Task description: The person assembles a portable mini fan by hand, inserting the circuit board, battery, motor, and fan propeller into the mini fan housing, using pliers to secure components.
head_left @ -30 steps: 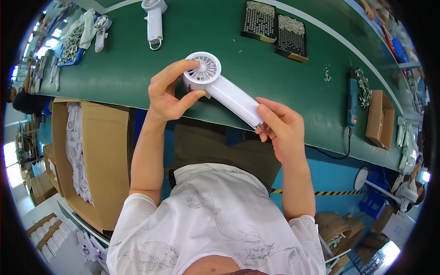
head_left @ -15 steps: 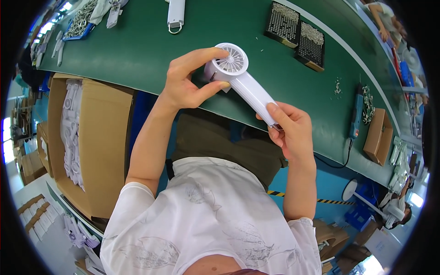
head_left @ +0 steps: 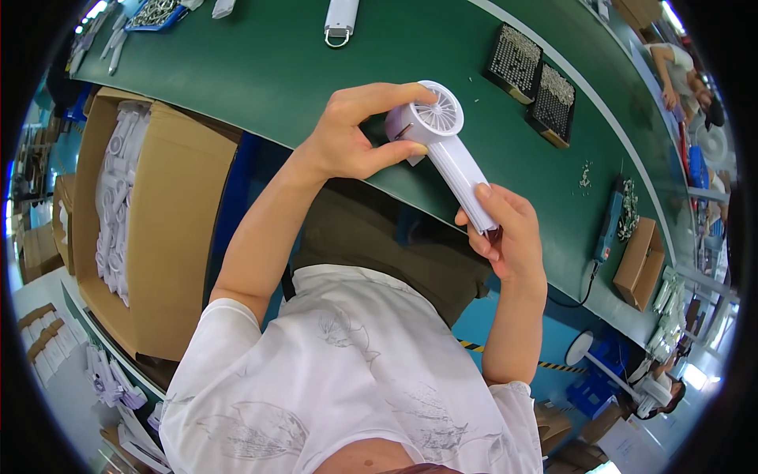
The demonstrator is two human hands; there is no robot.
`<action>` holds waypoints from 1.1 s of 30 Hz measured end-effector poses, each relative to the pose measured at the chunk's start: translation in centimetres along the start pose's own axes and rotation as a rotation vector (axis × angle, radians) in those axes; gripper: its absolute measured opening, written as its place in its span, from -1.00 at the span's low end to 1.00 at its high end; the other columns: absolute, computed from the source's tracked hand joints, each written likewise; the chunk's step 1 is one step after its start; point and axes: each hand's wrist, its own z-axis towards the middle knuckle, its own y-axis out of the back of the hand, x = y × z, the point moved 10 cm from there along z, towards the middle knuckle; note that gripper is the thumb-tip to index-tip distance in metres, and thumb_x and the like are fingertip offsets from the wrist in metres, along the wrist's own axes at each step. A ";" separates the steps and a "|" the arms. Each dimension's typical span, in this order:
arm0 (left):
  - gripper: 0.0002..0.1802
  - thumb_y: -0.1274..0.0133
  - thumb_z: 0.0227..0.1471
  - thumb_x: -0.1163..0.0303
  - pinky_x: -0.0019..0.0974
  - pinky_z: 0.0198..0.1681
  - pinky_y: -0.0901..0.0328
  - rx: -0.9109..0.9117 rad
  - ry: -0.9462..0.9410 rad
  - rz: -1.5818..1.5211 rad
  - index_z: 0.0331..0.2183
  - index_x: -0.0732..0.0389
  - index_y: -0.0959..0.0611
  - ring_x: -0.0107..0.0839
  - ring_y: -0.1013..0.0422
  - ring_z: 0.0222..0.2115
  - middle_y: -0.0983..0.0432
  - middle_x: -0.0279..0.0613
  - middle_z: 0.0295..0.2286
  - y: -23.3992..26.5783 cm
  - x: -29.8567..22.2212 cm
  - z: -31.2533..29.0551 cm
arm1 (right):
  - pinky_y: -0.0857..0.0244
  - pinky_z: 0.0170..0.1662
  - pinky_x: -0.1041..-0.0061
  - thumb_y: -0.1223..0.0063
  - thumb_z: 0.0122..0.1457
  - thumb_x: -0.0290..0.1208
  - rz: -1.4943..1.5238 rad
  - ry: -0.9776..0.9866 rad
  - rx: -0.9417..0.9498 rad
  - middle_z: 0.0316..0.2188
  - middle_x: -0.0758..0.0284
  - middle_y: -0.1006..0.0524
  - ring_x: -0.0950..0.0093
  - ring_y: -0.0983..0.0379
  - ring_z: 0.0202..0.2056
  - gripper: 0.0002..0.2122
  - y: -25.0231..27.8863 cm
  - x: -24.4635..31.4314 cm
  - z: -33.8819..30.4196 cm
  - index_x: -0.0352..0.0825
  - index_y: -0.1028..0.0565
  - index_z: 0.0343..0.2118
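Note:
Between both hands is a white handheld fan, held tilted above the near edge of the green table. My left hand pinches its round head, with the index finger on the grille and the thumb on the side of the head. Wrapped round the lower end of the handle is my right hand, thumb on top. A dark slit shows on the side of the fan head. Farther off on the table lies another white handle-shaped piece with a metal loop at its end.
Two black trays of small metal parts lie at the far right. A blue electric screwdriver lies near loose screws and a small cardboard box. At left stands a large open carton of white parts. People are at the far right.
Both hands and the fan appear shifted slightly right, the handle now pointing more steeply toward me. The grip of each hand is the same. The view has turned a little.

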 end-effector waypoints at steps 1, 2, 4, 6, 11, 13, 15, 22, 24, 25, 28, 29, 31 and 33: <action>-0.38 -0.42 -0.13 0.55 -0.33 -0.04 -0.44 0.012 0.012 -0.003 0.03 0.42 -0.61 -0.30 -0.57 -0.11 -0.62 0.02 -0.11 -0.1 0.0 0.0 | 0.00 -0.76 0.68 -0.22 0.26 -0.23 -0.009 -0.011 -0.003 -0.53 0.21 -0.61 0.68 -0.27 -0.77 -0.65 -0.1 0.0 0.0 -0.52 -0.52 -0.24; -0.38 -0.42 -0.13 0.54 -0.34 -0.05 -0.44 0.024 0.024 -0.007 0.03 0.40 -0.62 -0.31 -0.57 -0.12 -0.63 0.00 -0.13 -0.1 0.0 0.1 | 0.00 -0.76 0.68 -0.22 0.26 -0.23 -0.016 -0.013 0.002 -0.53 0.21 -0.61 0.68 -0.27 -0.77 -0.65 -0.1 0.0 0.0 -0.52 -0.52 -0.24; -0.38 -0.42 -0.13 0.52 -0.34 -0.05 -0.45 0.025 0.026 0.000 0.02 0.38 -0.63 -0.30 -0.58 -0.12 -0.64 0.00 -0.13 -0.1 -0.2 0.2 | -0.02 -0.77 0.67 -0.19 0.28 -0.23 0.011 -0.028 0.065 -0.55 0.18 -0.60 0.64 -0.31 -0.77 -0.65 -0.4 -0.2 0.2 -0.53 -0.51 -0.21; -0.39 -0.43 -0.14 0.51 -0.33 -0.06 -0.45 0.026 0.030 0.007 0.02 0.37 -0.64 -0.29 -0.59 -0.13 -0.65 -0.01 -0.14 -0.2 -0.2 0.3 | -0.01 -0.78 0.66 -0.17 0.29 -0.24 0.012 -0.045 0.101 -0.56 0.18 -0.59 0.63 -0.29 -0.77 -0.65 -0.4 -0.4 0.1 -0.54 -0.51 -0.20; -0.35 -0.48 -0.18 0.42 -0.24 -0.08 -0.46 0.043 -0.019 0.047 0.01 0.32 -0.66 -0.18 -0.60 -0.18 -0.66 -0.05 -0.10 -0.3 -0.6 0.5 | 0.03 -0.78 0.64 -0.09 0.31 -0.22 0.005 -0.046 0.148 -0.58 0.20 -0.56 0.60 -0.25 -0.79 -0.62 -0.9 -0.3 -0.1 -0.57 -0.50 -0.16; -0.34 -0.49 -0.19 0.40 -0.23 -0.08 -0.46 0.051 -0.007 0.036 0.02 0.29 -0.66 -0.17 -0.60 -0.18 -0.66 -0.06 -0.10 -0.3 -0.7 0.7 | 0.05 -0.78 0.64 -0.06 0.32 -0.20 0.015 -0.017 0.126 -0.59 0.22 -0.54 0.60 -0.21 -0.80 -0.59 -0.7 -0.2 -0.2 -0.59 -0.50 -0.14; -0.33 -0.50 -0.20 0.38 -0.23 -0.07 -0.45 0.059 0.006 0.023 0.02 0.26 -0.67 -0.16 -0.60 -0.18 -0.66 -0.07 -0.11 -0.3 -0.8 0.9 | 0.05 -0.77 0.64 -0.05 0.32 -0.19 0.018 -0.010 0.127 -0.59 0.21 -0.54 0.60 -0.19 -0.80 -0.58 -0.6 -0.1 -0.3 -0.60 -0.50 -0.14; -0.16 -0.53 -0.32 0.41 -0.23 -0.03 -0.42 0.116 0.015 0.020 0.11 0.13 -0.62 -0.17 -0.52 -0.11 -0.59 -0.11 -0.07 -0.6 -1.4 1.0 | 0.06 -0.78 0.64 -0.05 0.33 -0.19 0.067 0.001 0.115 -0.60 0.18 -0.51 0.60 -0.13 -0.83 -0.56 -0.4 0.2 -0.7 -0.64 -0.49 -0.12; -0.11 -0.54 -0.36 0.43 -0.23 -0.02 -0.42 0.103 0.012 0.071 0.13 0.09 -0.62 -0.17 -0.49 -0.10 -0.56 -0.13 -0.06 -0.6 -1.4 1.0 | 0.06 -0.79 0.65 -0.04 0.33 -0.19 0.079 0.006 0.122 -0.60 0.17 -0.51 0.60 -0.12 -0.84 -0.55 -0.3 0.1 -0.7 -0.65 -0.49 -0.11; -0.10 -0.53 -0.37 0.45 -0.23 -0.02 -0.42 0.111 0.025 0.062 0.13 0.06 -0.62 -0.17 -0.47 -0.09 -0.53 -0.14 -0.06 -0.7 -1.2 1.1 | 0.06 -0.79 0.65 -0.04 0.34 -0.19 0.094 0.013 0.127 -0.60 0.17 -0.51 0.60 -0.12 -0.84 -0.55 -0.3 0.1 -0.6 -0.66 -0.49 -0.11; -0.09 -0.52 -0.37 0.47 -0.23 -0.01 -0.42 0.134 0.053 0.040 0.14 0.05 -0.61 -0.17 -0.46 -0.09 -0.52 -0.15 -0.06 -0.8 -1.2 1.3 | 0.06 -0.80 0.65 -0.03 0.34 -0.19 0.110 0.022 0.139 -0.60 0.16 -0.51 0.60 -0.12 -0.85 -0.54 -0.2 0.1 -0.6 -0.67 -0.48 -0.11; -0.10 -0.52 -0.35 0.46 -0.22 -0.01 -0.42 0.151 0.067 0.029 0.15 0.06 -0.60 -0.16 -0.47 -0.09 -0.53 -0.14 -0.06 -0.9 -1.1 1.4 | 0.06 -0.80 0.65 -0.03 0.34 -0.19 0.109 0.022 0.138 -0.60 0.16 -0.51 0.60 -0.12 -0.85 -0.54 -0.2 0.2 -0.5 -0.67 -0.48 -0.11; -0.10 -0.52 -0.34 0.46 -0.21 -0.02 -0.43 0.149 0.058 0.028 0.15 0.08 -0.60 -0.15 -0.48 -0.10 -0.55 -0.12 -0.07 -0.7 -1.3 1.6 | 0.05 -0.81 0.64 -0.02 0.35 -0.19 0.147 0.035 0.170 -0.61 0.16 -0.51 0.59 -0.12 -0.85 -0.54 -0.5 0.4 -0.4 -0.68 -0.48 -0.10; -0.11 -0.51 -0.33 0.46 -0.20 -0.03 -0.43 0.148 0.048 0.027 0.15 0.10 -0.59 -0.15 -0.49 -0.11 -0.57 -0.11 -0.08 -0.7 -1.3 1.6 | 0.04 -0.81 0.64 -0.02 0.36 -0.19 0.156 0.035 0.173 -0.61 0.16 -0.50 0.59 -0.13 -0.85 -0.54 -0.5 0.3 -0.3 -0.68 -0.48 -0.10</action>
